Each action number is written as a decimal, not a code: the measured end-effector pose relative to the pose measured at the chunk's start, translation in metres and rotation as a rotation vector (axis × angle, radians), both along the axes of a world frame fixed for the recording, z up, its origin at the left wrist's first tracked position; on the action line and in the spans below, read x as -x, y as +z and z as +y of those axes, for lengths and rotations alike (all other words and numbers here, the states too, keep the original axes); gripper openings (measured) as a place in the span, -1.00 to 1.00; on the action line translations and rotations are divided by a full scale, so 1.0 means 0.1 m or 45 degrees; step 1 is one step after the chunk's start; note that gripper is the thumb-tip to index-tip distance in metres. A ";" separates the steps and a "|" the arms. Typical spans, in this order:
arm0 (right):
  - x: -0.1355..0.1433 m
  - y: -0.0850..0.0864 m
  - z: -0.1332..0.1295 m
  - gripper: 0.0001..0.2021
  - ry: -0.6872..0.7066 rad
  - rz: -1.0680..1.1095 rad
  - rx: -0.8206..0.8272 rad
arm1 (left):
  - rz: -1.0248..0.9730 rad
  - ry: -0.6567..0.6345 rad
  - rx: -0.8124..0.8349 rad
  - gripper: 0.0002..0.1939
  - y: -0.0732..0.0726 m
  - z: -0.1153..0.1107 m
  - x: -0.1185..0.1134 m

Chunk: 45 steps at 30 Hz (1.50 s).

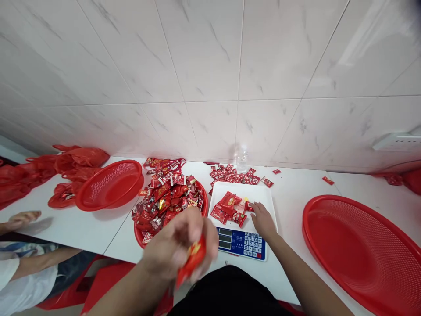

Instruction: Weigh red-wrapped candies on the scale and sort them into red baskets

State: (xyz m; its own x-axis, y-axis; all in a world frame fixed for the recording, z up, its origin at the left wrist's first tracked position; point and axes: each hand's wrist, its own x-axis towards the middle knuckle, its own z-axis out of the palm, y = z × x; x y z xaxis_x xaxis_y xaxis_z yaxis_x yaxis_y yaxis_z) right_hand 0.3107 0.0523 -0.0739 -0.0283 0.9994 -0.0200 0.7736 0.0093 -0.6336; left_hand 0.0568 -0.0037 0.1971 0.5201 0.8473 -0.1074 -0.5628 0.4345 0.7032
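A person's left hand (171,248), blurred, closed around a glossy red packet (194,259) with yellow print in front of a white worktable (289,186). The right hand (264,223) lay low over the white tray (269,199) of a blue-fronted digital scale (235,240), fingers extended at a small red packet (249,206); whether they gripped it could not be told. On the smooth, round-cornered tray, shiny, pillow-shaped red packets (228,202) lay clustered to the left of that hand.

Beside the scale, a round red plastic basket (205,199) was heaped above its rim with crinkled wrappers (167,197) in red, some with gold or white print. Small, flat red sachets (230,175) were scattered behind the tray, around the base of a clear bottle (241,162) near the marbled tile wall (210,87).

A perforated oval basket (112,182) sat tilted at left, near thin, rumpled red bags (79,160); a larger mesh-sided basket (329,200) stood at right. At far left, a co-worker's hand (24,218) hovered near the table's edge.
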 end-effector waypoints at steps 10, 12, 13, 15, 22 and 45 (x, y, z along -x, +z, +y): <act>-0.13 0.29 -0.14 -0.66 -0.035 0.487 0.282 | 0.366 0.087 0.704 -0.75 -1.46 -0.17 -0.45; -0.02 0.44 -0.28 -0.64 0.052 0.622 0.356 | 0.370 0.139 0.715 -0.73 -1.54 -0.21 -0.60; 0.06 0.52 -0.36 -0.64 0.109 0.697 0.395 | 0.357 0.155 0.714 -0.73 -1.56 -0.22 -0.67; 0.23 0.66 -0.53 -0.64 0.232 0.920 0.520 | 0.326 0.136 0.717 -0.77 -1.60 -0.24 -0.80; 0.42 0.70 -0.74 -0.68 0.350 0.814 0.398 | 0.311 0.165 0.911 -0.72 -1.74 -0.22 -0.72; 0.74 0.32 -0.10 -0.63 0.369 -0.445 0.013 | 0.309 0.308 0.912 -0.88 -1.57 0.13 0.36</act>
